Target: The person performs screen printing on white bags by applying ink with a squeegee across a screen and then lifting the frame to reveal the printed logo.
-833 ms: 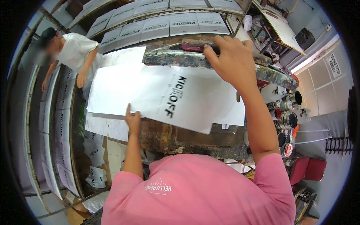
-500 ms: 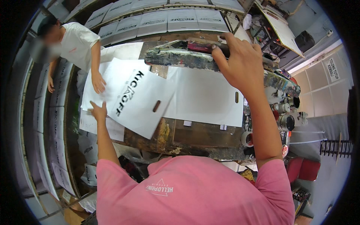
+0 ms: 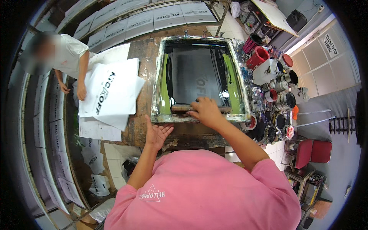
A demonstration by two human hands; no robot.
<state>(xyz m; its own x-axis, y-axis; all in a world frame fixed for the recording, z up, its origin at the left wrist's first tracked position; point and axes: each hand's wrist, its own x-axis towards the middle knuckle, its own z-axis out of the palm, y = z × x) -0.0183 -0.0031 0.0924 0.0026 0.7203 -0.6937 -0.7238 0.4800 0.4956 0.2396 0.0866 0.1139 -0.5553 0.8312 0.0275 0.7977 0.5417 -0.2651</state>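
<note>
One right hand (image 3: 208, 112) grips a brown wooden squeegee (image 3: 180, 109), six o'clock on the black-inked framed screen (image 3: 191, 74) — apparently inking, needing even pressure next; left hand (image 3: 156, 135) spread, seven.

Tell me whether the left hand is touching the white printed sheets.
Apart. The head view shows it: a strip of bare brown tabletop lies between the thumb side of the left hand and the nearest edge of the white printed sheets.
</note>
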